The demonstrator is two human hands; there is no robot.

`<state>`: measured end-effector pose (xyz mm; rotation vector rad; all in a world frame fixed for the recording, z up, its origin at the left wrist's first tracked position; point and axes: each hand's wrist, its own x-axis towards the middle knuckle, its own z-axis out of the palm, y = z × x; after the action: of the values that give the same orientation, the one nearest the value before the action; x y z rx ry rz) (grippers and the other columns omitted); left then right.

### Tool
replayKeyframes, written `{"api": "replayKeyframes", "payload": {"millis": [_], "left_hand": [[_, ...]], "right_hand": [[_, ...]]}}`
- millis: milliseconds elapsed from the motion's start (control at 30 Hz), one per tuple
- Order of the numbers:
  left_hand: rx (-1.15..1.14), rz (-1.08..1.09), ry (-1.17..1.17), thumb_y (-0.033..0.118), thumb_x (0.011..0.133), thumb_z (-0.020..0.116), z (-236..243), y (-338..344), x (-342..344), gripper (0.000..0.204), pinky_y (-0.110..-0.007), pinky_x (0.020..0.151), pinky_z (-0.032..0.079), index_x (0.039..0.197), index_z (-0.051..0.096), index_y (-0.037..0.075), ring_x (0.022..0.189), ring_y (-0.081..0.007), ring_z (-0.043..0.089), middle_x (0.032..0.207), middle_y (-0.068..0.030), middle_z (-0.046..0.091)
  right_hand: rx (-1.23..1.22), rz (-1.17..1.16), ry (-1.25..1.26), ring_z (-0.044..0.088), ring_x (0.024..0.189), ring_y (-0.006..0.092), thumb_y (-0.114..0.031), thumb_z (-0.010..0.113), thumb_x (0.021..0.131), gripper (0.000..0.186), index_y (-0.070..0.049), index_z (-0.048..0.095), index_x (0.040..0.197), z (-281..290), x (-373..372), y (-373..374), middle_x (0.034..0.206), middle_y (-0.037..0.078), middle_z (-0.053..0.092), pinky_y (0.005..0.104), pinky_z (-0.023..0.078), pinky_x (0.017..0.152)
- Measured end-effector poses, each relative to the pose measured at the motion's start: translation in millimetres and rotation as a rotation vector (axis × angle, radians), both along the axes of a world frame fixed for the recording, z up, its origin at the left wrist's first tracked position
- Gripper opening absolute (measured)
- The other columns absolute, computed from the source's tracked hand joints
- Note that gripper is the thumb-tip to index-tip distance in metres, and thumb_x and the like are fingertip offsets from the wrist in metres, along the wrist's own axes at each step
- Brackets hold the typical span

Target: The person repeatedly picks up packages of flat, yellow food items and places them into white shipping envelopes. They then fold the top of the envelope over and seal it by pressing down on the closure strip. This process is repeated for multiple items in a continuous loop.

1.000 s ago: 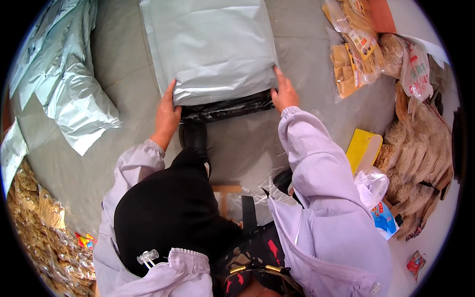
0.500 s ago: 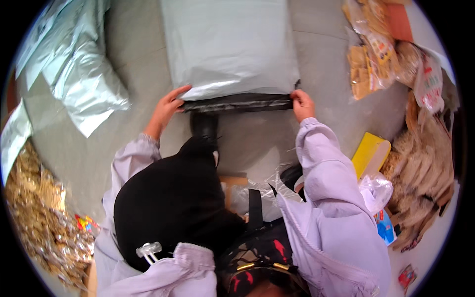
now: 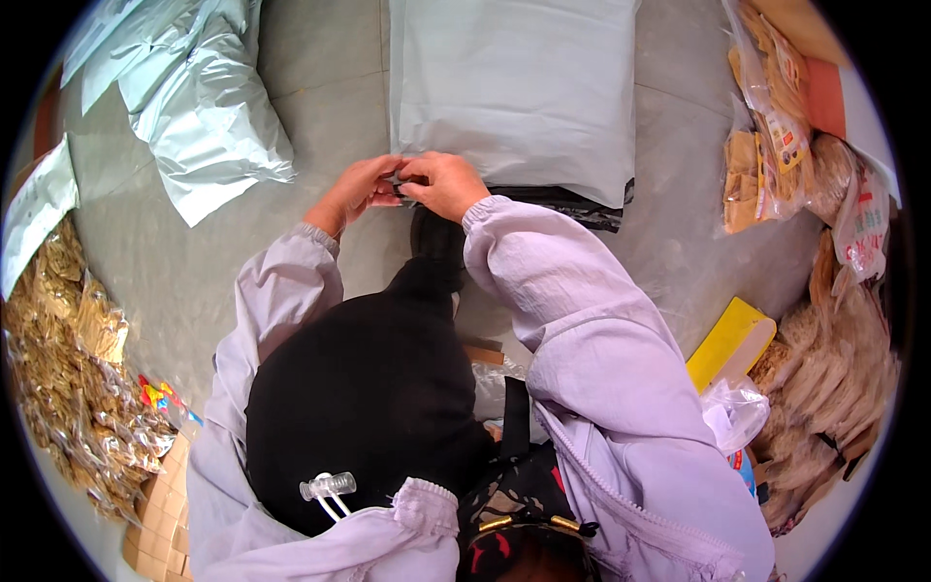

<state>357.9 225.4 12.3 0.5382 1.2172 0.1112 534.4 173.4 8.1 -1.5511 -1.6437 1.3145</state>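
Observation:
A large grey-white plastic mailing bag (image 3: 514, 97) lies flat in front of me, its black inner lining showing along the near edge. At its near left corner my two hands meet. My left hand (image 3: 364, 191) is closed, fingertips pinching the black edge of that corner. Beside it, my right hand (image 3: 448, 184) reaches across from the right, its thumb and fingers closed on the same edge. The exact grip is partly hidden behind the fingers. At the right, the bag's other near corner lies loose.
More silvery plastic bags (image 3: 208, 116) lie at the far left. Clear-wrapped brown packets (image 3: 58, 359) are heaped at the near left. To the right are packaged goods (image 3: 776, 116), a yellow box (image 3: 732, 339) and a pile of brown bundles (image 3: 824, 369). My shoe (image 3: 436, 233) stands near the bag.
My right hand has let go of the bag's near right corner and crossed to the near left corner, beside my left hand. The whole view has shifted slightly.

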Motion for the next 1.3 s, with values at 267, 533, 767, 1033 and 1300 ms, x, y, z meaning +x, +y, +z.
{"api": "replayKeyframes", "payload": {"millis": [267,533,767,1033,1300], "left_hand": [[-0.057,-0.094,-0.024,0.037,0.092,0.048,-6.0,9.3,-4.2,0.043,-0.026,0.071,0.054,0.119,0.057,0.004,0.072,-0.0108,0.06,0.095,-0.0001,0.058],[-0.006,-0.226,0.005,0.038,0.091,0.052,7.9,15.5,6.4,0.036,-0.02,0.063,0.045,0.115,0.065,0.014,0.066,-0.0047,0.05,0.081,0.0057,0.055],[0.269,-0.291,0.149,0.033,0.086,0.064,-14.7,4.0,6.6,0.032,-0.023,0.07,0.038,0.111,0.067,0.013,0.082,-0.0058,0.051,0.095,0.0046,0.062],[0.337,-0.262,0.184,0.009,0.08,0.064,14.2,4.1,24.7,0.031,-0.02,0.054,0.027,0.111,0.064,0.014,0.06,-0.0039,0.036,0.066,0.0103,0.032],[0.224,-0.359,0.069,-0.007,0.073,0.051,-11.7,14.7,24.0,0.047,-0.019,0.053,0.033,0.114,0.065,0.01,0.058,-0.0028,0.041,0.075,0.0061,0.056]], "right_hand": [[0.116,0.024,0.076,0.059,0.077,0.0306,-0.013,0.063,0.074,0.008,-0.006,0.059,0.076,8.7,-4.9,1.0,0.079,0.011,0.061,0.0418,0.047,0.067],[0.319,0.152,-0.042,0.056,0.074,0.0341,-0.01,0.061,0.076,0.01,-0.005,0.053,0.075,29.2,29.0,-61.7,0.073,0.012,0.056,0.0447,0.044,0.069],[-1.467,0.851,-0.28,0.062,0.084,0.0323,-0.011,0.055,0.078,0.015,-0.008,0.064,0.09,2.5,132.3,-381.3,0.089,0.017,0.064,0.0447,0.048,0.073],[-0.816,0.692,-0.57,0.064,0.086,0.0349,-0.017,0.058,0.077,0.023,-0.006,0.066,0.095,39.5,129.1,-211.7,0.091,0.016,0.066,0.0447,0.052,0.074],[-0.05,0.337,-0.309,0.051,0.115,0.0328,0.001,0.044,0.077,0.048,-0.013,0.057,0.121,20.8,143.7,-0.6,0.122,0.013,0.058,0.0396,0.042,0.095]]}}
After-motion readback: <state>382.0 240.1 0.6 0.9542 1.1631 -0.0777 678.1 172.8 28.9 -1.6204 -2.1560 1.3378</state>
